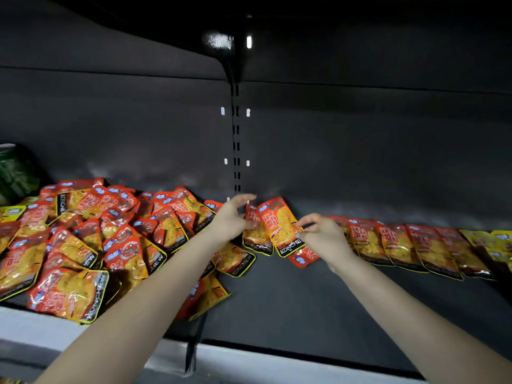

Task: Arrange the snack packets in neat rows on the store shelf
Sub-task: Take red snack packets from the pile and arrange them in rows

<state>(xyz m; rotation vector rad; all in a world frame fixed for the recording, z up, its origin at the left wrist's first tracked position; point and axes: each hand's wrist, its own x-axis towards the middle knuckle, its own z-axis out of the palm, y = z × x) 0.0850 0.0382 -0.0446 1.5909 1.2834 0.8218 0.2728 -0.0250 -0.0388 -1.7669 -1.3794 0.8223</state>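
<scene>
At six o'clock, nearest, runs the grey front lip (249, 361) of the shelf (304, 306), with a dark stretch of shelf floor beyond it. At eight to nine o'clock lies a loose heap (91, 245) of red-and-orange snack packets, overlapped at every angle, and the left forearm (155, 286) passes over it.

Just past centre, the right hand (322, 235) pinches the lower right edge of the held packet (279, 225) between thumb and fingertips. The packet's top tilts toward eleven o'clock. A second packet (256, 236) sits partly behind it. The left hand (231, 218) is at their nine o'clock with fingers spread wide and relaxed. I cannot tell whether its thumb touches the second packet.

Toward three o'clock runs the laid row (415, 248), shingled and ending in yellow packets (496, 242). Farthest is the back panel (360, 148) with its slotted upright (236, 139).

The pinch on a glossy edge looks slight, so the packet may slip or land askew. Sliding it in could nudge the row's end packet out of line. The forearm could drag heap packets toward the lip.
</scene>
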